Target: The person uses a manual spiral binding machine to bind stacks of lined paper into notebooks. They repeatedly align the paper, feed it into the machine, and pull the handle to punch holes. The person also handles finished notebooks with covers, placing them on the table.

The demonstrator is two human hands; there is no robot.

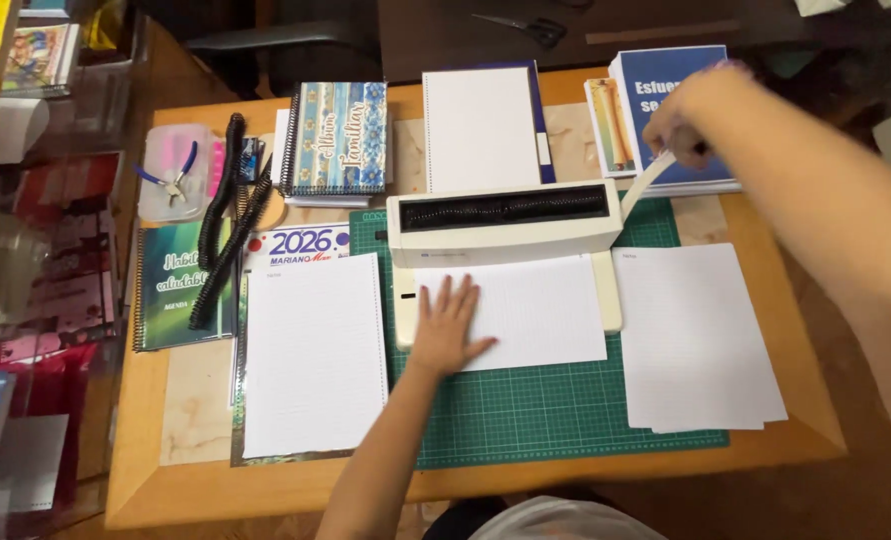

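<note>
Wooden desk [785, 420]: notebooks [340, 140], coils [227, 215], paper stacks [700, 335] ring binding machine [505, 225].

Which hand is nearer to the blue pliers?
Left. The left hand lies flat on the paper in the binding machine, mid-table; the right hand holds the lever at the far right. The pliers sit far left.

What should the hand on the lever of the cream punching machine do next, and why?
Probably pull the cream lever down. The right hand grips its raised end, and the left hand lies flat on the lined white sheets, whose top edge sits under the cream plastic binding punch machine. With the paper pinned and fed in, pressing seems the likely small step.
</note>
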